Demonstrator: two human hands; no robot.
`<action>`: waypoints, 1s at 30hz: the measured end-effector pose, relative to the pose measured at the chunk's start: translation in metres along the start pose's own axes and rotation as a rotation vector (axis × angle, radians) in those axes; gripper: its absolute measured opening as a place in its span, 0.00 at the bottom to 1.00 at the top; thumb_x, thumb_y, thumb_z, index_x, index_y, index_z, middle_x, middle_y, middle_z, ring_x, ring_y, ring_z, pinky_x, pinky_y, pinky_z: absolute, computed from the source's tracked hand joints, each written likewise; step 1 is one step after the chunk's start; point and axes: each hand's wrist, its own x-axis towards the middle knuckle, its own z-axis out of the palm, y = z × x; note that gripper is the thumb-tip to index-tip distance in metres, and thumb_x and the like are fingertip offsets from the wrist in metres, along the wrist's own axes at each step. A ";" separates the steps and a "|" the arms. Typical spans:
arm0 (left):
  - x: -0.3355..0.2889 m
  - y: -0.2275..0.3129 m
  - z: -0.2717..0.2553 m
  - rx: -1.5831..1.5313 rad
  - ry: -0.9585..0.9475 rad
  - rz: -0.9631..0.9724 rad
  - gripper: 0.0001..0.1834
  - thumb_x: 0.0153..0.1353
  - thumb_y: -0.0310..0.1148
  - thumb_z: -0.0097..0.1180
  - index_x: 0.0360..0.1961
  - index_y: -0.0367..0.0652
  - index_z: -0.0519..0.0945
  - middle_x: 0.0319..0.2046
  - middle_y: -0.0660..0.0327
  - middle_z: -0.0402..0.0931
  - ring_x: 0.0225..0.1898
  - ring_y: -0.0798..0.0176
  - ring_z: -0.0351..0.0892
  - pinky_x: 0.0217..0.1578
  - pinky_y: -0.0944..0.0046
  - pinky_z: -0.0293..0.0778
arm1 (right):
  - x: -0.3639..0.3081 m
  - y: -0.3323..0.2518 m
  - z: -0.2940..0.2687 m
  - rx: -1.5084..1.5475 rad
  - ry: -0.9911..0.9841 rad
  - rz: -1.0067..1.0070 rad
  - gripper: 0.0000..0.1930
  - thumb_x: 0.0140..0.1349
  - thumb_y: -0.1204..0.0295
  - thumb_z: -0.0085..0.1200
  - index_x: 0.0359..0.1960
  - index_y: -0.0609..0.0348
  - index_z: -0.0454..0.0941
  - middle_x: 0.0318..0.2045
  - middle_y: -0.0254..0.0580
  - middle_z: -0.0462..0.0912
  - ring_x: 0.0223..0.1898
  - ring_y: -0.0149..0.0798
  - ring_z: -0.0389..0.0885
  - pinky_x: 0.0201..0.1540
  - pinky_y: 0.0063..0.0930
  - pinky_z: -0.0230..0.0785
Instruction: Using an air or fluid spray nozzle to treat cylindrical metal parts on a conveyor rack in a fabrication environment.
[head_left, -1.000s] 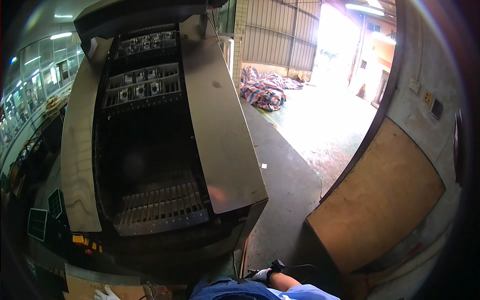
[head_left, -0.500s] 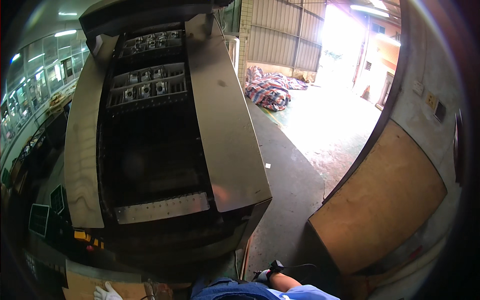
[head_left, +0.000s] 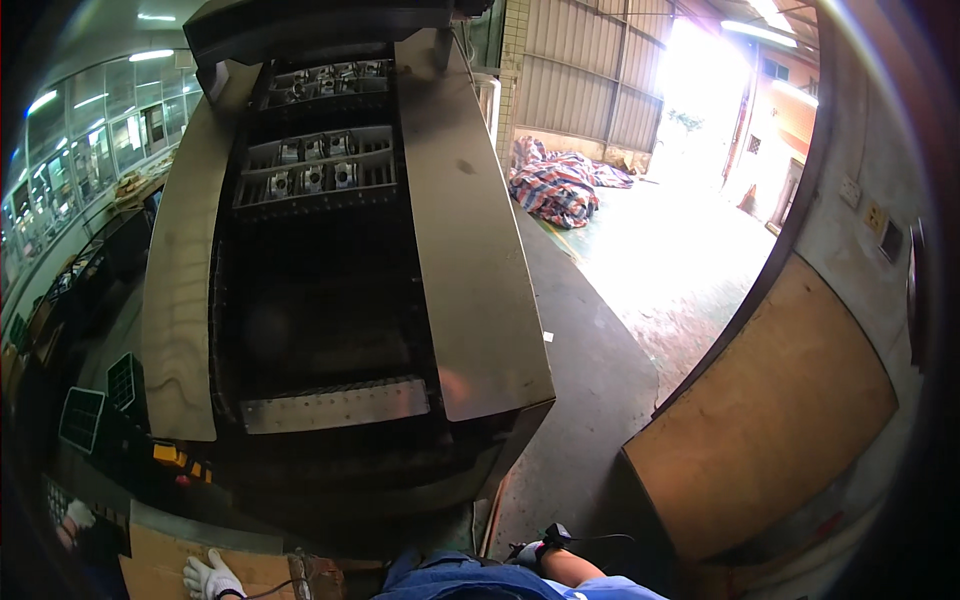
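My left hand, in a white glove with a cord at the wrist, lies with its fingers spread on a brown cardboard sheet or box at the lower left. Beside it is a brown plastic-wrapped bundle. My right hand is close to my body at the bottom centre, with a black device strapped at its wrist. Its fingers are mostly hidden. Ahead stands a large conveyor machine with metal side panels. Racks of shiny metal parts sit in its dark channel.
Another person's gloved hand shows at the far left. Green-edged crates and a yellow object stand left of the machine. A wooden board leans against the right wall. A striped tarp heap lies near the bright doorway.
The view has shifted, so the machine sits a little farther right. More of my left hand shows, its fingers more spread on the cardboard. Another person's gloved hand has come into view.
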 end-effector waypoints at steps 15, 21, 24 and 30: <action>-0.010 0.003 -0.031 -0.105 -0.136 -0.100 0.40 0.67 0.63 0.45 0.71 0.49 0.61 0.72 0.51 0.55 0.75 0.45 0.50 0.71 0.43 0.52 | 0.006 -0.038 -0.017 -0.116 0.052 -0.046 0.20 0.58 0.55 0.63 0.50 0.50 0.85 0.43 0.36 0.87 0.41 0.36 0.82 0.47 0.39 0.73; -0.011 0.002 -0.038 -0.132 -0.121 -0.053 0.41 0.66 0.64 0.44 0.69 0.44 0.62 0.69 0.47 0.58 0.73 0.41 0.52 0.70 0.41 0.49 | 0.023 -0.078 -0.022 -0.189 0.073 -0.093 0.21 0.58 0.55 0.63 0.50 0.50 0.85 0.43 0.36 0.87 0.41 0.37 0.82 0.47 0.39 0.73; -0.008 -0.002 -0.032 -0.119 -0.119 -0.067 0.43 0.66 0.65 0.43 0.71 0.44 0.60 0.70 0.47 0.57 0.74 0.42 0.49 0.71 0.41 0.48 | 0.028 -0.095 -0.020 -0.225 0.072 -0.119 0.21 0.58 0.55 0.63 0.50 0.50 0.85 0.43 0.36 0.87 0.41 0.37 0.82 0.47 0.39 0.73; -0.010 -0.002 -0.030 -0.109 -0.106 -0.059 0.43 0.66 0.65 0.43 0.71 0.44 0.62 0.70 0.48 0.57 0.74 0.43 0.50 0.71 0.41 0.47 | 0.033 -0.116 -0.015 -0.270 0.069 -0.144 0.21 0.58 0.55 0.63 0.49 0.51 0.85 0.43 0.36 0.87 0.41 0.37 0.82 0.47 0.39 0.73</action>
